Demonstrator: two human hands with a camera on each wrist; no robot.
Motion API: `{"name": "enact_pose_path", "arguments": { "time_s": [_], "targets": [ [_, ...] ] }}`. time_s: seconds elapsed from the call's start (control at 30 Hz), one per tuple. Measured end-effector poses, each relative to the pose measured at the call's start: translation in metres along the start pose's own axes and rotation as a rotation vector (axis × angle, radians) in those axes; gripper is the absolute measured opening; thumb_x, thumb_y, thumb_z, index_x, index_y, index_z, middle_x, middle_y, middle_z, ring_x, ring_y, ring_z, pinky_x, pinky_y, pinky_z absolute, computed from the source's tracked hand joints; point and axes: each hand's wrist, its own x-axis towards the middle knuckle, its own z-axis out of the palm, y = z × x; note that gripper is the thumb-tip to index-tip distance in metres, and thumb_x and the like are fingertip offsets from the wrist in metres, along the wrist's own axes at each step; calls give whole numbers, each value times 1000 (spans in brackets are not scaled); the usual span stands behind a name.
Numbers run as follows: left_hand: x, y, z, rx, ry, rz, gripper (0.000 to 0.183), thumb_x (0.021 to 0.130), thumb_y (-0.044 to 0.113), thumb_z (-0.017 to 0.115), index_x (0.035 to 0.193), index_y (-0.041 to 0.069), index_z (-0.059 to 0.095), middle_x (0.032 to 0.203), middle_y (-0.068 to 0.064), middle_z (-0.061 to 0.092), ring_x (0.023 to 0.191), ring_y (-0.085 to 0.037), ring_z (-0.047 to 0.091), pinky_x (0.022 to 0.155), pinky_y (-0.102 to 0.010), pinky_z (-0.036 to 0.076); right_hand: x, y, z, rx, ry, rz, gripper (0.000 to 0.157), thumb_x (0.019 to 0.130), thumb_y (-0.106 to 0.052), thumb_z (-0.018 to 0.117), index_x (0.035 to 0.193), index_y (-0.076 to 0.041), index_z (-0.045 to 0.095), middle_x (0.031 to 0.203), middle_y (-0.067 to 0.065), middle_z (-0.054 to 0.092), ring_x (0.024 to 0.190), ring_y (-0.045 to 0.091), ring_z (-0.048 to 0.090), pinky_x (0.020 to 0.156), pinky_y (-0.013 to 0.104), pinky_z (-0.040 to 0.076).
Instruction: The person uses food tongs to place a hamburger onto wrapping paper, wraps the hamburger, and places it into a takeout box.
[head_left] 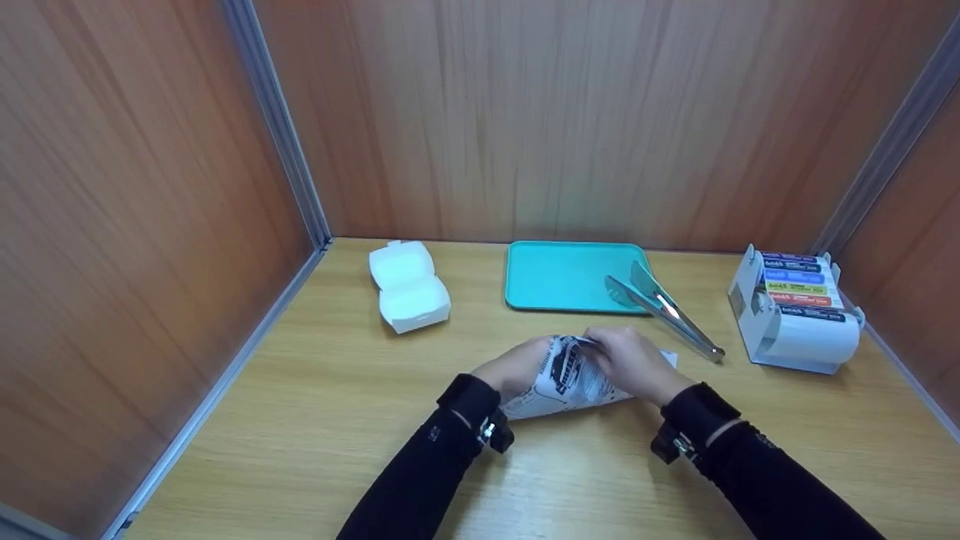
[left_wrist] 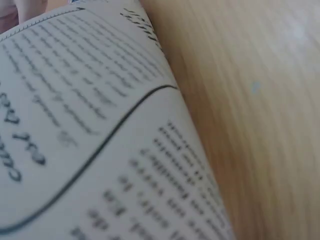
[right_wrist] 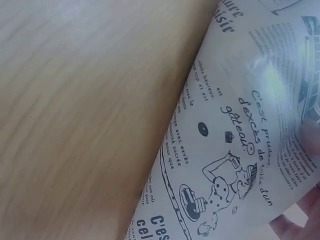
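A sheet of white wrapping paper with black newspaper-style print is folded over between the two hands, above the near part of the table. My left hand grips its left side, with most of the fingers hidden behind the paper. At the upper edge my right hand pinches the paper. Close up in the right wrist view, a fingertip presses the printed face of the paper. The paper fills much of the left wrist view. Whether anything lies inside the fold cannot be seen.
A green tray lies at the back, with metal tongs resting across its right corner. An opened white clamshell box stands back left. At the right is a white dispenser with coloured label rolls. Wooden panels enclose the table.
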Motion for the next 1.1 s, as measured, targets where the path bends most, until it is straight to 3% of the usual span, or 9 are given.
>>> {"name": "enact_pose_path", "arguments": {
  "time_s": [0.17,0.33,0.4,0.53,0.67,0.77,0.93,1.03,1.1],
  "targets": [
    [-1,-1,-5,-97,-39,-49,54,96,-8,70,145,14,66,138,1,71,128,-14,65,111,-31,49,1,0,-1,3,-24,-15,4,102,-12,72,98,-11,74,92,0,77,83,15,74,79,33,63],
    [3,0,-5,84,6,-39,42,94,-6,74,130,16,76,119,4,77,107,-9,70,99,-26,55,-1,0,-1,16,-1,-37,5,100,-9,74,97,-13,73,92,-3,74,86,13,72,80,31,62],
    [4,-1,-4,176,25,-22,50,95,-7,72,139,17,71,127,5,75,112,-7,68,103,-25,51,0,1,-1,22,-3,-44,4,100,-9,74,98,-13,73,94,-5,72,89,13,71,81,31,62],
    [5,-1,-1,155,29,-22,73,98,-6,67,164,14,42,147,3,66,133,-9,60,118,-28,41,1,1,1,26,-34,-2,6,100,-6,72,99,-12,74,94,-5,69,91,14,68,84,35,61],
    [5,-3,-3,81,15,-42,81,95,-4,73,166,7,35,150,-1,64,138,-14,58,120,-32,39,2,2,1,18,-66,88,8,97,-4,72,97,-11,75,92,-4,70,90,17,68,86,42,61],
    [5,-3,-9,92,-4,-45,86,92,-5,76,166,5,34,155,-6,59,142,-18,55,120,-34,40,4,2,1,6,-82,135,1,97,-9,75,97,-9,75,93,-1,72,89,19,69,86,44,60],
    [4,-3,-18,-17,-18,-64,65,103,-1,56,164,-2,34,158,-19,53,148,-29,49,123,-40,37,10,2,0,-4,-97,180,6,97,-12,76,97,-7,75,96,5,74,88,20,68,84,45,58],
    [4,1,-19,-86,64,-108,48,111,15,46,156,-2,50,151,-19,60,142,-31,55,123,-45,38,13,2,0,3,-117,241,7,97,-13,77,96,-7,74,92,4,73,82,18,65,78,42,56],
    [6,4,-17,-59,132,-130,44,112,26,51,146,0,61,140,-16,68,132,-29,63,116,-45,45,16,2,1,20,-134,285,8,97,-14,78,96,-7,74,90,4,72,78,17,63,75,39,55]
  ]
}}
